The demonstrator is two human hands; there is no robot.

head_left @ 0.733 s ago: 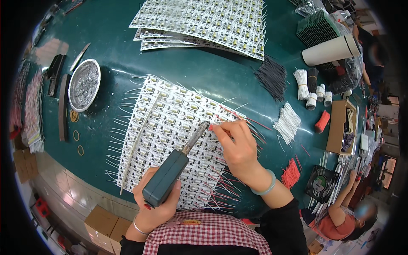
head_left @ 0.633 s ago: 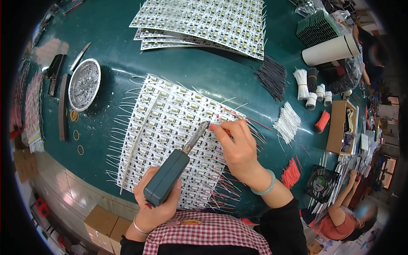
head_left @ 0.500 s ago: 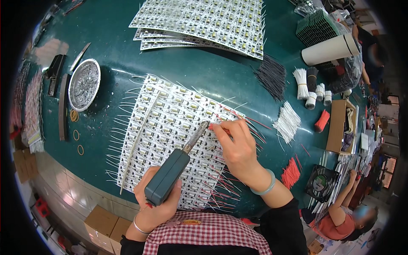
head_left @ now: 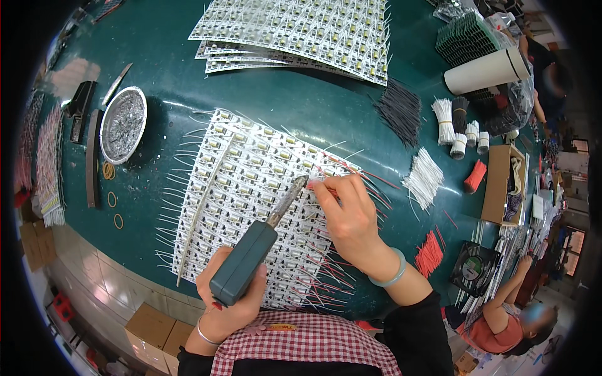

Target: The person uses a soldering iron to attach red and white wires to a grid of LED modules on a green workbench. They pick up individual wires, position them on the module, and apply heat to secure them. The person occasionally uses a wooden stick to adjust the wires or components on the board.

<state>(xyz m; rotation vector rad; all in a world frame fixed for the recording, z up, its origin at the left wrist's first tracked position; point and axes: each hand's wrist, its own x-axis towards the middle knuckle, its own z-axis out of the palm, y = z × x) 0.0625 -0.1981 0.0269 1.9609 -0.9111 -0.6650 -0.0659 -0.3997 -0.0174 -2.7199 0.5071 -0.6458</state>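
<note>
Some rubber bands [head_left: 108, 171] lie at the left, just below a silver bowl [head_left: 124, 125] with shiny bits in it. The bowl sits off to the side, maybe so no arm bumps it. Next comes the sheet of little boards [head_left: 251, 166], flat on the green table [head_left: 141, 213], right in front of the person. The left hand [head_left: 241, 310] wraps around a green soldering iron [head_left: 243, 263], slanting it so its metal tip points up and to the right. The right hand [head_left: 348, 210] pinches a red wire [head_left: 311, 185] close to the tip; I cannot tell if they touch. This hand comes from the other side, likely to stay out of the tool's way. Past it lie black wires [head_left: 401, 113], white wires [head_left: 424, 178] and loose red wires [head_left: 429, 255], in separate piles, perhaps so each is easy to grab. White wire ends poke out past the sheet's left edge, with some table between them and the bowl. Another strip parts the sheet from the stack of sheets [head_left: 301, 31] farther off. The near edge comes close to the checked apron [head_left: 307, 338], so room looks tight there.
</note>
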